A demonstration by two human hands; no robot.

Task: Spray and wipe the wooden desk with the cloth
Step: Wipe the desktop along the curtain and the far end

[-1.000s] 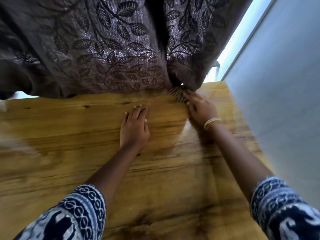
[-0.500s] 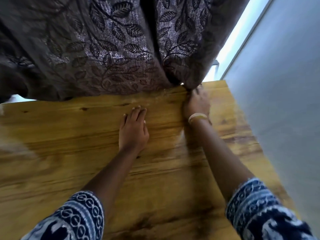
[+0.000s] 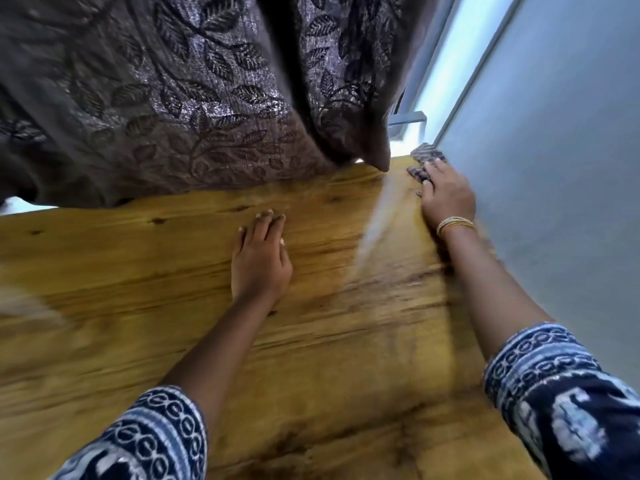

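Beneath your head camera, the wooden desk (image 3: pixel 173 306) fills most of the view, its golden grain running left to right. At the desk's far edge hangs a brown curtain (image 3: pixel 166 98) patterned with shiny leaves, its hem brushing the wood. A pale blue-grey wall (image 3: pixel 554 168) rises along the right side. Your forearms reach forward from blue-and-white patterned sleeves (image 3: pixel 561 386). Your left hand (image 3: pixel 259 265) lies palm down near the middle of the desk, fingers straight and close together, holding nothing. Your right hand (image 3: pixel 446 199) presses on the cloth (image 3: pixel 424 161), a dark striped rag bunched in the far right corner of the desk, just beside the wall; its fingertips are hidden, so you cannot tell whether they curl into the fabric. Thin gold bangles (image 3: pixel 453 224) circle your right wrist.
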